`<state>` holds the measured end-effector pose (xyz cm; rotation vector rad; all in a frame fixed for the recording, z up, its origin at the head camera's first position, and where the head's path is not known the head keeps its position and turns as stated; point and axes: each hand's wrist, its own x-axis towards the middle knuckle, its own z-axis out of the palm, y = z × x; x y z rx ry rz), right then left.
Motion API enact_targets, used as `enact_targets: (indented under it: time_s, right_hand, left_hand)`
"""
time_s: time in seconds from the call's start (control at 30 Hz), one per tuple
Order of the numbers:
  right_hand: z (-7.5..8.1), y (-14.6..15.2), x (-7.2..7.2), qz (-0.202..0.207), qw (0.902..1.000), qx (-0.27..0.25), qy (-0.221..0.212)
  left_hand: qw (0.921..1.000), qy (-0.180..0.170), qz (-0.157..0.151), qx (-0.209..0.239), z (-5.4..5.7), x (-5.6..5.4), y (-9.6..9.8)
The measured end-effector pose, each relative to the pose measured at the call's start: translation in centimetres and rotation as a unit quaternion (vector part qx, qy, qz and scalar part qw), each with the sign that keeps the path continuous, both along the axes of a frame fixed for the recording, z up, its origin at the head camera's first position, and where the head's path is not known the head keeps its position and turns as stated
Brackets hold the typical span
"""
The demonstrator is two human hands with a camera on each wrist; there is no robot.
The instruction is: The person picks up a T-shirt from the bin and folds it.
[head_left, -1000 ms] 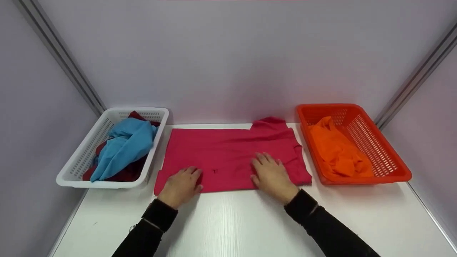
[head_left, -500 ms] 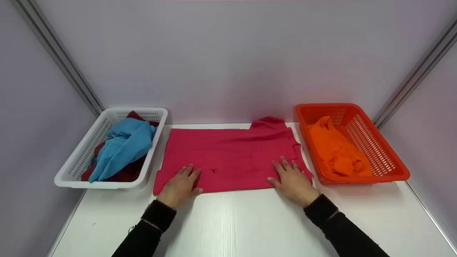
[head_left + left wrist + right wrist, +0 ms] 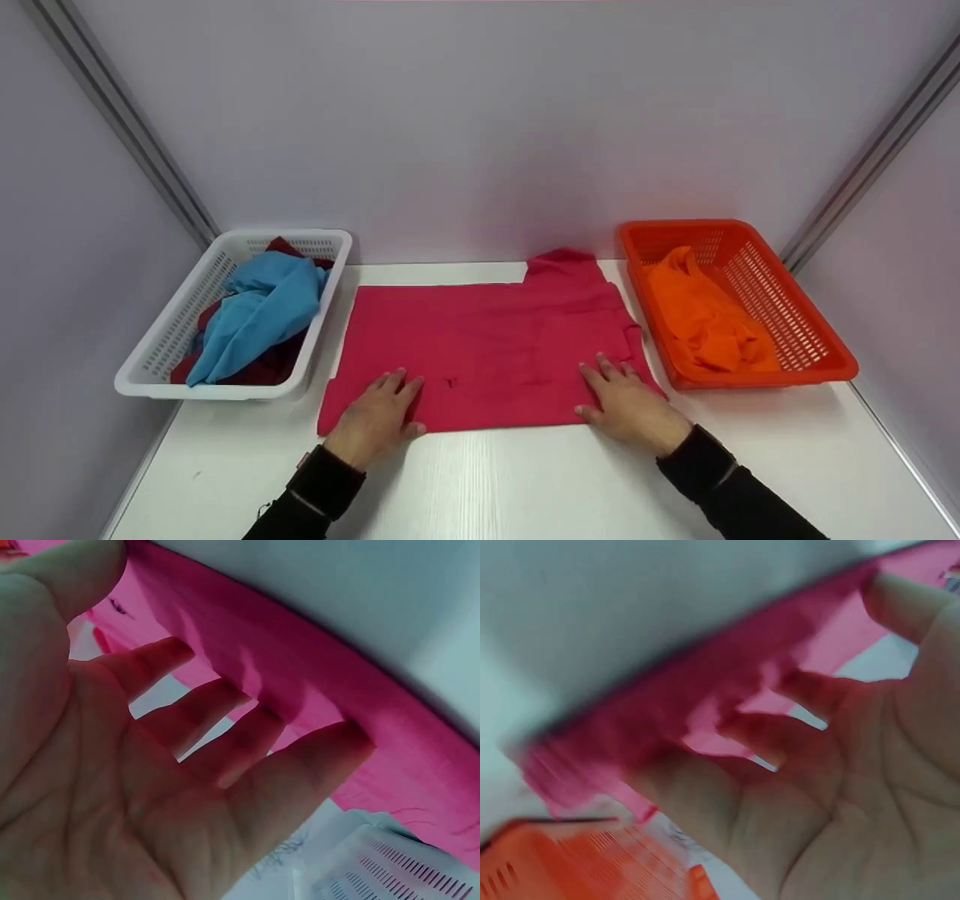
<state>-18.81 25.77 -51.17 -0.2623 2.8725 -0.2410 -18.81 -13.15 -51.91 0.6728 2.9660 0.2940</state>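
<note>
A pinkish-red T-shirt [image 3: 480,330] lies folded lengthwise on the white table, a sleeve sticking out at its far right. On its near left corner rests my left hand [image 3: 379,418], fingertips down on the cloth and thumb by the near edge. My right hand [image 3: 630,409] presses the near right part in the same way, fingers spread. From the left wrist view, the fingers [image 3: 300,757] reach onto the cloth without gripping it. The right wrist view has the fingertips against the shirt [image 3: 727,682], slightly blurred.
To the left stands a white basket [image 3: 161,330] with a blue garment [image 3: 262,307] and dark red cloth [image 3: 262,367]. An orange-red basket [image 3: 795,315] at the right holds an orange garment [image 3: 712,315]. Grey panels [image 3: 480,135] enclose the table at the back and sides.
My right hand has slid right along the shirt's near edge. Then both hands drew the shirt toward me, its far edge now further from the back panel.
</note>
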Motion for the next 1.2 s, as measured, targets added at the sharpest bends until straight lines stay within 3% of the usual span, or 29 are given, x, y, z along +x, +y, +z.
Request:
enact_targets:
  time_s: [0.1, 0.2, 0.3, 0.4, 0.57, 0.7, 0.8, 0.9, 1.2]
  right_hand:
    - [1.2, 0.0, 0.2, 0.004, 0.9997, 0.019, -0.011]
    - [2.7, -0.6, -0.6, -0.002, 0.9995, 0.031, -0.011]
    - [4.2, -2.0, -2.3, 0.001, 0.9997, 0.022, -0.009]
    - [4.9, -3.7, -4.7, 0.026, 0.9996, 0.009, -0.009]
    - [3.0, -4.7, -9.4, 0.054, 0.9983, -0.022, 0.000]
    - [0.4, -3.7, -11.9, 0.046, 0.9988, -0.014, 0.004]
    - [-0.9, -2.9, -12.3, 0.032, 0.9995, 0.001, 0.000]
    - [-1.5, -2.7, -11.7, 0.029, 0.9996, 0.006, 0.003]
    - [-1.4, -3.2, -7.8, 0.031, 0.9993, 0.020, 0.000]
  left_hand:
    - [0.9996, -0.024, -0.007, -0.009, 0.8, 0.3, -0.1]
    - [0.9987, -0.035, -0.007, -0.037, 2.0, -0.4, 0.3]
    - [0.9972, -0.021, -0.006, -0.071, 3.0, -2.2, 1.2]
    - [0.9965, -0.007, -0.011, -0.082, 3.2, -4.7, 2.2]
    - [0.9973, -0.018, -0.020, -0.069, 2.1, -8.8, 3.6]
    - [0.9960, -0.053, -0.013, -0.070, 0.8, -10.3, 4.1]
    - [0.9948, -0.069, -0.007, -0.075, 0.2, -10.3, 4.3]
    - [0.9947, -0.071, -0.003, -0.074, 0.2, -9.7, 4.5]
    - [0.9934, -0.064, 0.009, -0.094, 0.6, -5.6, 4.5]
